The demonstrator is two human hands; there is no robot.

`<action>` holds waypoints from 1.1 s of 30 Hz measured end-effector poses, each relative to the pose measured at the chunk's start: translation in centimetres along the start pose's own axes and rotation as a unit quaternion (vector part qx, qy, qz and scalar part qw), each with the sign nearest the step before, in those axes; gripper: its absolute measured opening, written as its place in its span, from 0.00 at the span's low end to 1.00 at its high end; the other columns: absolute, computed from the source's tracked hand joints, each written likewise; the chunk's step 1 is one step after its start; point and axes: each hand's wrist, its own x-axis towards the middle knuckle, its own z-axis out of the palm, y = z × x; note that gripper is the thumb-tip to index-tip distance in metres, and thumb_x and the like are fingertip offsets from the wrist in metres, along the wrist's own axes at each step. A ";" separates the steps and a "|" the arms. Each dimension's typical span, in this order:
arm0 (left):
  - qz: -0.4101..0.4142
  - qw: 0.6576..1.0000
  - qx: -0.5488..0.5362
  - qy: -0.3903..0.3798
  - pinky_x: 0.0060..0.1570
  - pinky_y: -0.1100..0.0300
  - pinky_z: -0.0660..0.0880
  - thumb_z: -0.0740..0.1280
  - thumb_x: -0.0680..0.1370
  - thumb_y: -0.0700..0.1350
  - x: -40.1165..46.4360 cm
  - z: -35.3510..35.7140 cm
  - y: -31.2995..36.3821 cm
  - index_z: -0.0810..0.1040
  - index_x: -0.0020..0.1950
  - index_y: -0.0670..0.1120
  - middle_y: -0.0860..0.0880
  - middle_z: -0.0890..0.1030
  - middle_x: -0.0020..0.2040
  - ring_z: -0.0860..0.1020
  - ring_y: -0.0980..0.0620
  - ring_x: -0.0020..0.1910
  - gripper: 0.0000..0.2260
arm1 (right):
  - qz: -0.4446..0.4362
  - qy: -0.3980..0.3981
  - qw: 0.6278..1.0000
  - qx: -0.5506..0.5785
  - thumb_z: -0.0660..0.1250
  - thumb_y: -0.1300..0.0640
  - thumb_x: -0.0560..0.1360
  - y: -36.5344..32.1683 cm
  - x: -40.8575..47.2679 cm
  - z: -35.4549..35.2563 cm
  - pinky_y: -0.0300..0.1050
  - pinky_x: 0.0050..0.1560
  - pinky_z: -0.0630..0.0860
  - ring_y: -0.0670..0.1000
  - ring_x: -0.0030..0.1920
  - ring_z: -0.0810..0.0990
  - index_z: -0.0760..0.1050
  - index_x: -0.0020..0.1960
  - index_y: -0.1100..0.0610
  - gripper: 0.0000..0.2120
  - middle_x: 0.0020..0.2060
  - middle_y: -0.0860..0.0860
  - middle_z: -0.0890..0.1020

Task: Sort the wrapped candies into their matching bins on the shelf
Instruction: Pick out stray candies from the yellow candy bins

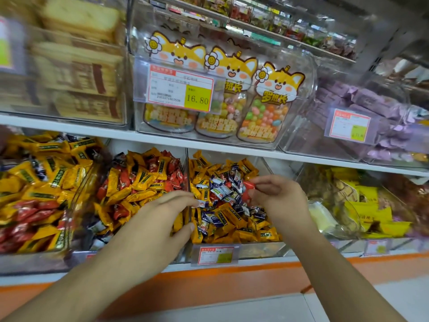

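The person is reaching both arms into the lower shelf, where clear bins are sitting side by side. The left hand (167, 212) is lying with fingers stretched out flat, holding nothing, spanning the thin clear divider (188, 180) between the middle bin (139, 182) and the right bin (262, 248); its fingertips are touching the candies just past that wall. The right hand (276, 196) is hovering over the right bin with its thumb and fingers pinching a red candy (249, 185) just above the heap.

The right bin is holding mostly yellow candies (232, 219) with a cluster of blue-and-white candies (222, 190) sitting on top in the middle. The middle bin is mixing yellow and red wrappers, and the far-left bin (34, 187) is doing the same, though that side is blurring.

Open room is lying only above the heaps, and the white shelf board (209, 148) is hanging low over the backs of the bins. A price tag (214, 254) is standing along the right bin's front lip. Above the board, fox-faced jars (267, 108) of coloured sweets are crowding a clear box behind a bigger price label (181, 90). To the right, bags of yellow snacks (362, 205) are filling the neighbouring bin.
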 end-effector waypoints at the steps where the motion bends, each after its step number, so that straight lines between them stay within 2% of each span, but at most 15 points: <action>1: -0.015 0.999 -0.030 -0.001 0.60 0.74 0.67 0.70 0.80 0.53 0.0 -0.1 0.1 0.73 0.69 0.65 0.70 0.71 0.66 0.72 0.69 0.62 0.18 | 0.000 -0.020 0.999 0.045 0.75 0.65 0.76 -1.0 -0.8 0.7 0.49 0.49 0.84 0.53 0.41 0.88 0.84 0.52 0.55 0.08 0.42 0.52 0.88; 4: -0.067 0.987 -0.146 0.024 0.54 0.72 0.75 0.73 0.78 0.52 -0.3 -0.6 0.3 0.73 0.67 0.64 0.66 0.78 0.59 0.77 0.71 0.56 0.20 | 0.006 -0.085 0.984 0.155 0.74 0.67 0.76 -3.8 -3.3 3.5 0.47 0.49 0.84 0.57 0.45 0.88 0.84 0.54 0.58 0.09 0.44 0.55 0.88; 6: -0.105 0.966 -0.231 0.039 0.54 0.64 0.80 0.75 0.76 0.50 -0.4 -1.2 0.4 0.76 0.65 0.60 0.62 0.81 0.56 0.81 0.67 0.52 0.19 | 0.013 -0.138 0.970 0.198 0.74 0.67 0.76 -4.9 -4.7 5.5 0.45 0.48 0.84 0.57 0.46 0.88 0.84 0.54 0.59 0.08 0.45 0.56 0.88; 8: -0.133 0.950 -0.273 0.069 0.49 0.58 0.83 0.76 0.76 0.47 -0.7 -1.9 0.1 0.81 0.59 0.54 0.58 0.84 0.50 0.84 0.61 0.47 0.14 | 0.003 -0.177 0.963 0.205 0.74 0.66 0.77 -5.6 -5.7 7.1 0.45 0.49 0.84 0.55 0.48 0.88 0.84 0.55 0.58 0.08 0.45 0.56 0.88; 10: -0.153 0.950 -0.252 0.099 0.47 0.55 0.84 0.77 0.75 0.46 -1.2 -2.7 -0.6 0.83 0.50 0.53 0.56 0.85 0.43 0.84 0.59 0.43 0.07 | -0.018 -0.182 0.967 0.178 0.74 0.64 0.77 -6.2 -6.4 8.4 0.44 0.49 0.84 0.52 0.48 0.88 0.85 0.54 0.57 0.07 0.45 0.53 0.88; 12: -0.169 0.955 -0.216 0.110 0.46 0.53 0.83 0.78 0.75 0.48 -2.0 -3.7 -1.7 0.81 0.44 0.55 0.55 0.85 0.39 0.84 0.58 0.40 0.06 | -0.045 -0.168 0.980 0.100 0.75 0.60 0.77 -6.4 -6.5 9.7 0.43 0.48 0.84 0.48 0.48 0.87 0.85 0.52 0.51 0.06 0.45 0.48 0.88; 16: -0.186 0.975 -0.027 0.116 0.39 0.63 0.78 0.76 0.76 0.52 -3.7 -7.2 -5.0 0.77 0.41 0.57 0.59 0.80 0.39 0.79 0.63 0.40 0.09 | -0.085 -0.159 0.983 -0.034 0.74 0.55 0.79 -6.6 -6.7 12.8 0.45 0.44 0.83 0.44 0.43 0.85 0.83 0.49 0.42 0.07 0.44 0.42 0.85; 18: -0.205 0.969 0.036 0.133 0.35 0.66 0.75 0.75 0.76 0.52 -4.3 -9.5 -7.1 0.76 0.42 0.57 0.60 0.79 0.39 0.77 0.62 0.39 0.09 | -0.087 -0.179 0.979 -0.047 0.73 0.57 0.79 -7.0 -7.0 14.6 0.51 0.41 0.83 0.47 0.37 0.84 0.82 0.48 0.42 0.09 0.42 0.43 0.85; 20: -0.229 0.959 0.051 0.158 0.34 0.68 0.71 0.76 0.75 0.50 -4.8 -11.5 -9.5 0.77 0.42 0.56 0.59 0.79 0.40 0.77 0.61 0.39 0.08 | -0.101 -0.200 0.973 -0.059 0.73 0.58 0.79 -7.8 -7.2 16.7 0.55 0.42 0.83 0.51 0.36 0.84 0.82 0.48 0.43 0.09 0.40 0.45 0.85; 24: -0.262 0.945 0.042 0.193 0.35 0.68 0.68 0.76 0.73 0.42 -5.3 -14.3 -13.1 0.79 0.43 0.56 0.58 0.80 0.41 0.78 0.60 0.39 0.09 | -0.136 -0.255 0.957 -0.037 0.71 0.57 0.80 -10.5 -7.4 20.3 0.51 0.41 0.83 0.52 0.35 0.84 0.82 0.53 0.42 0.09 0.37 0.49 0.86; 26: -0.270 0.944 0.045 0.184 0.35 0.66 0.70 0.74 0.75 0.44 -5.5 -14.9 -13.7 0.79 0.48 0.57 0.58 0.80 0.46 0.79 0.58 0.42 0.08 | -0.139 -0.310 0.940 -0.015 0.70 0.57 0.81 -11.6 -7.5 21.5 0.49 0.47 0.85 0.52 0.41 0.85 0.80 0.62 0.41 0.13 0.42 0.45 0.87; 27: -0.270 0.944 0.061 0.178 0.37 0.64 0.71 0.72 0.76 0.46 -5.5 -14.9 -13.7 0.78 0.51 0.59 0.59 0.81 0.48 0.80 0.58 0.43 0.08 | -0.142 -0.328 0.934 -0.012 0.70 0.57 0.82 -11.7 -7.6 22.0 0.54 0.50 0.83 0.56 0.46 0.85 0.78 0.66 0.39 0.17 0.44 0.42 0.87; 29: -0.252 0.946 0.096 0.178 0.42 0.59 0.73 0.71 0.77 0.48 -5.3 -14.6 -13.3 0.78 0.58 0.59 0.57 0.81 0.51 0.80 0.56 0.44 0.11 | -0.156 -0.325 0.932 -0.023 0.69 0.58 0.82 -11.7 -7.5 22.3 0.57 0.46 0.82 0.62 0.49 0.84 0.75 0.70 0.38 0.21 0.45 0.40 0.85; 31: -0.217 0.953 0.100 0.184 0.43 0.58 0.72 0.70 0.77 0.48 -5.0 -14.1 -12.1 0.79 0.60 0.58 0.55 0.81 0.52 0.79 0.54 0.47 0.12 | -0.168 -0.300 0.938 -0.045 0.68 0.58 0.82 -11.1 -7.3 21.7 0.51 0.41 0.84 0.57 0.43 0.84 0.75 0.69 0.37 0.21 0.44 0.42 0.85; 33: -0.167 0.967 0.094 0.170 0.44 0.58 0.71 0.70 0.78 0.48 -4.5 -13.0 -10.7 0.80 0.61 0.58 0.56 0.82 0.54 0.76 0.57 0.48 0.12 | -0.164 -0.268 0.947 -0.061 0.68 0.57 0.82 -10.1 -6.8 20.0 0.42 0.39 0.82 0.49 0.40 0.84 0.77 0.66 0.38 0.18 0.44 0.43 0.85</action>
